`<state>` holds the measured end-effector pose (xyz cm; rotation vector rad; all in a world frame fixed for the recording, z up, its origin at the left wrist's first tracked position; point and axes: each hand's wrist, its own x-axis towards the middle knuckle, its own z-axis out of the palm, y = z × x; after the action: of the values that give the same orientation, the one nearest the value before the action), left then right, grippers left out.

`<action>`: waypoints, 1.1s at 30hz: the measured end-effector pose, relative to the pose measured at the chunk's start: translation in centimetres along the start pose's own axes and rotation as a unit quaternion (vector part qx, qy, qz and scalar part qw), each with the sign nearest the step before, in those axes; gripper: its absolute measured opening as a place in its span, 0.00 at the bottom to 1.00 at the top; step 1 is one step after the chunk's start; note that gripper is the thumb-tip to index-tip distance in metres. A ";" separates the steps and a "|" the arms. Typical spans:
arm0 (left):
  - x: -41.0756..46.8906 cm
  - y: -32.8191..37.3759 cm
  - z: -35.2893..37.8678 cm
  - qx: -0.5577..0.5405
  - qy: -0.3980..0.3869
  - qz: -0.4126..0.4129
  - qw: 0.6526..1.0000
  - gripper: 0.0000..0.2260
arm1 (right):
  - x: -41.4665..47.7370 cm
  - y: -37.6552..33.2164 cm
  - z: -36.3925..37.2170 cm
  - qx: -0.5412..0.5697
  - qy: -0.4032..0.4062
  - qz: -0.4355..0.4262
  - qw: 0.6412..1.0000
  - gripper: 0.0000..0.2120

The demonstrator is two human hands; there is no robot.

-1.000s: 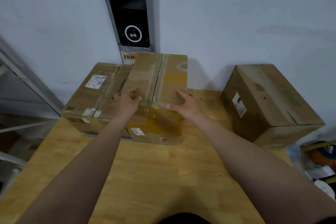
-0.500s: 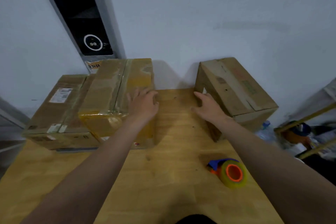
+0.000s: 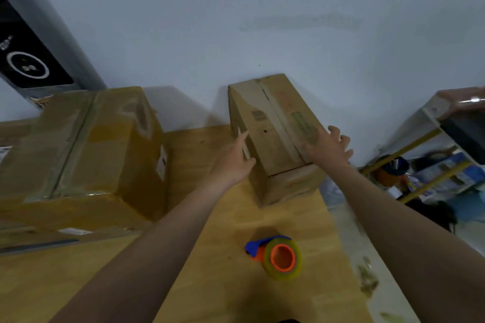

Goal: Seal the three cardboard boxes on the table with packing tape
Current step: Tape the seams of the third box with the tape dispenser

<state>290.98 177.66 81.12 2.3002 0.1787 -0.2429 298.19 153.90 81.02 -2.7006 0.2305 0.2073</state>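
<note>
Leftmost box [image 3: 13,131] mostly hidden behind taped box [image 3: 86,144]

Three boxes: left box [image 3: 13,134], middle box [image 3: 86,144], right box [image 3: 273,139]. One tape roll [image 3: 282,259]. Two hands: left hand [image 3: 233,162], right hand [image 3: 328,147]. One table [image 3: 223,217].

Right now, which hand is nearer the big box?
Left. The left hand touches the small box on the side facing the big box; the right hand rests on its top, farther away.
</note>
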 end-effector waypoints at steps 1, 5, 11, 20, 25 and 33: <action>0.8 0.6 1.0 -0.013 -0.010 -0.016 1.000 0.34 | 1.0 0.7 0.0 0.008 -0.016 0.019 1.000 0.31; 3.5 1.7 3.9 -0.083 -0.045 -0.068 0.993 0.33 | 3.4 1.7 1.1 0.009 -0.077 0.001 0.997 0.32; 3.5 -1.8 2.1 -0.051 0.029 -0.156 0.986 0.32 | 1.9 -1.5 3.8 0.032 -0.198 -0.083 0.976 0.40; -5.7 -9.2 -2.9 -0.028 0.071 -0.208 0.975 0.34 | -6.8 -6.5 7.7 0.084 -0.245 -0.149 0.954 0.43; -11.2 -12.1 -4.4 -0.040 0.073 -0.211 0.974 0.35 | -12.6 -7.1 9.5 0.088 -0.248 -0.159 0.952 0.43; -19.1 -15.4 -5.1 -0.073 0.043 -0.159 0.984 0.36 | -21.2 -6.3 12.3 0.100 -0.215 -0.149 0.960 0.43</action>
<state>269.88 190.76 77.95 2.1289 0.5923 -0.2826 277.42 167.46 76.27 -2.3771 -0.2680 0.6298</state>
